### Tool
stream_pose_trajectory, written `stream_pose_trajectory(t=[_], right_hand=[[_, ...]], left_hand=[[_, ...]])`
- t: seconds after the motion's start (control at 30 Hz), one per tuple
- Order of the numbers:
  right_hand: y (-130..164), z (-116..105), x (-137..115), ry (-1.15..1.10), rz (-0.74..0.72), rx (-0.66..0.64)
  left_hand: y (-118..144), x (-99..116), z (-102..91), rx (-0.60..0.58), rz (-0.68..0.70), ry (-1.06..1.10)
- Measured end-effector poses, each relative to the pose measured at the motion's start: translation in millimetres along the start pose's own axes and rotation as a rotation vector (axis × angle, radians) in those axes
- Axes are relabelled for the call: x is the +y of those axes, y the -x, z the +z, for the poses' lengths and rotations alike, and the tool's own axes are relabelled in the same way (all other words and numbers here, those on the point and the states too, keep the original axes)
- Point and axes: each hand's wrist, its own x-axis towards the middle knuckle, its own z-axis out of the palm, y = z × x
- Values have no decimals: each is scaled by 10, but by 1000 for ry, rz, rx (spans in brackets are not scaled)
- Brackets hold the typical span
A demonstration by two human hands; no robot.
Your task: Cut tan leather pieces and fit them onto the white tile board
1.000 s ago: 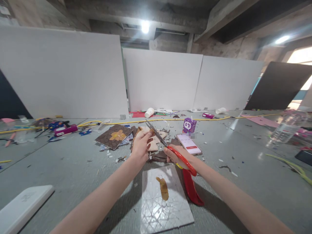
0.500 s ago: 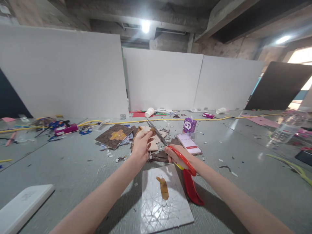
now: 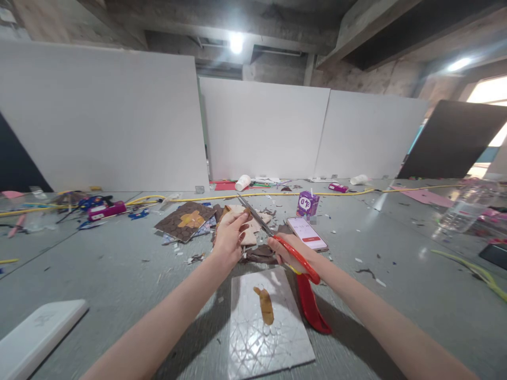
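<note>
My right hand (image 3: 288, 250) grips the red handles of a pair of scissors (image 3: 257, 218), whose blades point up and left. Close beside the blades, my left hand (image 3: 231, 230) pinches a small brown scrap (image 3: 247, 212). In front of me lies a white patterned board (image 3: 273, 338) with brown pieces (image 3: 266, 307) on it, shaped like a body with a smaller part at its top. A red curved object (image 3: 312, 306) lies along the board's right edge. Behind my left hand is a pile of brown and cream sheets (image 3: 250, 232), partly hidden by my fingers.
A dark brown patterned sheet (image 3: 178, 224) with an orange shape lies left. A phone (image 3: 308, 235) and a purple drink carton (image 3: 308, 203) stand right of my hands. A white box (image 3: 43, 332) sits near left, a clear bottle (image 3: 461, 208) far right. Scraps litter the table; white panels rise behind.
Hardly anything differs. The scissor handles have shifted very slightly in my right hand, while my left hand and the board stay in place.
</note>
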Motion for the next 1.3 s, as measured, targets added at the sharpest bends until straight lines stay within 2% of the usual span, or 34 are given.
stream_pose_trajectory(t=[0.63, 1.0, 1.3], right_hand=[[-6, -71, 78, 40, 20, -9], [26, -155, 66, 77, 26, -76], [23, -187, 25, 125, 50, -76]], left_hand=[[-86, 3, -57, 15, 89, -41], [-207, 41, -132, -32, 113, -116], [-216, 78, -144, -80, 104, -128]])
